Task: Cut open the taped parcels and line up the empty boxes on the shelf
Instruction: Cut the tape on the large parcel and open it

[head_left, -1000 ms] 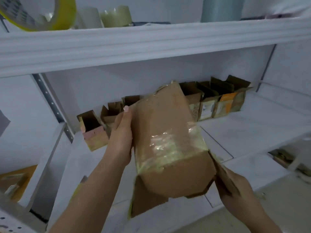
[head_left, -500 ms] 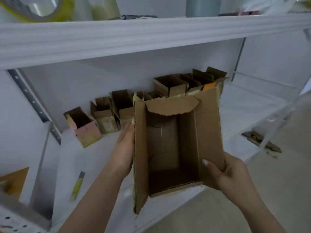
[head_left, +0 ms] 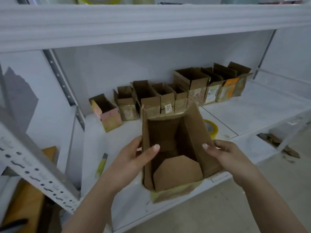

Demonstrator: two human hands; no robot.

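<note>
An opened brown cardboard box (head_left: 193, 135) is held upright over the front of the white shelf (head_left: 252, 113), its mouth facing up and its flaps spread. My left hand (head_left: 133, 157) grips the box's left wall, thumb inside the opening. My right hand (head_left: 225, 153) grips the right wall, thumb over the rim. One flap lies folded inward near the bottom. Along the back of the shelf stands a row of several empty opened boxes (head_left: 170, 98).
A yellow utility knife (head_left: 101, 164) lies on the shelf to the left of the box. A roll of yellow tape (head_left: 212, 129) sits behind the box's right wall. A perforated metal upright (head_left: 38, 170) crosses the lower left. More tape rolls (head_left: 96, 0) sit on the upper shelf.
The box has turned from bottom-up to mouth-up and come down towards the shelf front. Both hands have shifted to grip its side walls with thumbs inside.
</note>
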